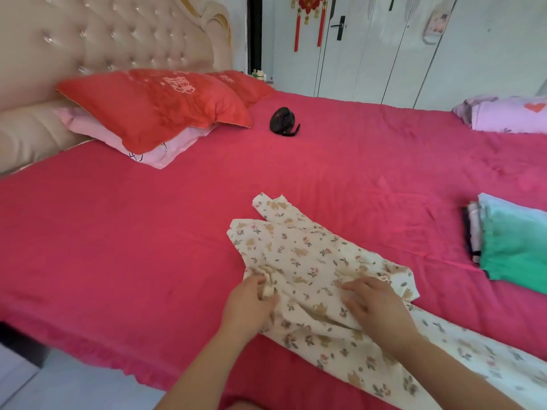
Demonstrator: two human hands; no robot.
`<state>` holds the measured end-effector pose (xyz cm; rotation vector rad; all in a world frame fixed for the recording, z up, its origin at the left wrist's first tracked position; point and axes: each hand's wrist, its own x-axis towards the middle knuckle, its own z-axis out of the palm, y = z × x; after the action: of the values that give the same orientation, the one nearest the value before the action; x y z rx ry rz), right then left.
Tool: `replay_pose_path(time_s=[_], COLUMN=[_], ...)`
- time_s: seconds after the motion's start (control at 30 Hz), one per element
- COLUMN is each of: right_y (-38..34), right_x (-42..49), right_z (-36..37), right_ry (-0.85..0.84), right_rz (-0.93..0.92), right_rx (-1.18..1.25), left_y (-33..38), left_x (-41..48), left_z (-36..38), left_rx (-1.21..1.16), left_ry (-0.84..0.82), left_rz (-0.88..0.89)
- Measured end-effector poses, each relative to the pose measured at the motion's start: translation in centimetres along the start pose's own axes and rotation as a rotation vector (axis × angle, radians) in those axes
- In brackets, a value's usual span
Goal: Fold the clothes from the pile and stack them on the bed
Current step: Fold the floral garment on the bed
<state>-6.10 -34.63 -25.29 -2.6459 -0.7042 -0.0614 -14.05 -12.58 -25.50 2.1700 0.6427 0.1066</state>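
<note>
A cream floral garment (299, 255) lies spread on the pink bed (118, 232), running from the bed's middle toward the near right corner. My left hand (251, 303) pinches a bunched fold at the garment's left edge. My right hand (376, 306) lies flat on the cloth, fingers spread, pressing it down. A stack of folded clothes (512, 247), green on top with darker pieces beneath, sits at the right edge of the bed.
Two red pillows (154, 108) on pink ones lie against the tufted headboard (103, 34). A small black fan (282, 121) rests mid-bed. A folded lilac blanket (509, 113) sits far right. White wardrobe doors (414, 48) stand behind. The bed's near edge drops to pale floor (44, 389).
</note>
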Motion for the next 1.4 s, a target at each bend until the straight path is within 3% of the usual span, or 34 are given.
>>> replay_pose_path(time_s=[0.13,0.27,0.33,0.4,0.47,0.53,0.7,0.97,1.13,1.27,1.33,1.4], right_y=[-2.4,-5.9,-7.1,-7.8,-8.1,-8.0,-6.5,0.8,3.4,4.7,5.1,5.4], right_x=[0.0,0.2,0.3,0.2,0.0,0.1,2.3,8.7,11.7,12.6,12.6,12.7], right_z=[0.0,0.9,1.9,2.9,3.4,3.4,1.2,-1.1,-0.9,0.9,1.3,0.5], right_ry=[0.005,-0.028,-0.078,-0.196,-0.340,-0.377,-0.233,-0.112,-0.100,-0.340,-0.308,-0.170], right_rz=[-0.067,-0.165,-0.194,-0.179,-0.129,-0.117,-0.072,0.107,0.188,0.332,0.353,0.310], right_rx=[-0.015,0.012,0.011,-0.023,-0.038,-0.040,-0.053,-0.211,-0.186,-0.228,-0.158,-0.141], left_y=[0.3,-0.8,-2.3,-4.0,-5.6,-6.3,-3.2,2.5,3.9,3.5,3.1,3.0], left_x=[2.0,3.3,3.9,3.8,3.3,3.1,4.7,10.1,13.2,14.7,15.1,15.3], left_z=[-4.3,-10.5,-12.4,-12.7,-12.0,-11.1,-8.2,-2.6,0.4,2.4,2.9,2.5], left_rx=[-0.279,-0.063,0.174,0.414,0.476,0.406,0.279,0.445,0.484,0.645,0.701,0.698], left_ry=[0.287,0.434,0.342,0.075,-0.088,-0.047,0.087,-0.030,-0.126,-0.247,-0.236,-0.139], left_rz=[0.018,0.104,0.071,-0.009,-0.080,-0.081,0.098,0.410,0.384,0.292,0.273,0.263])
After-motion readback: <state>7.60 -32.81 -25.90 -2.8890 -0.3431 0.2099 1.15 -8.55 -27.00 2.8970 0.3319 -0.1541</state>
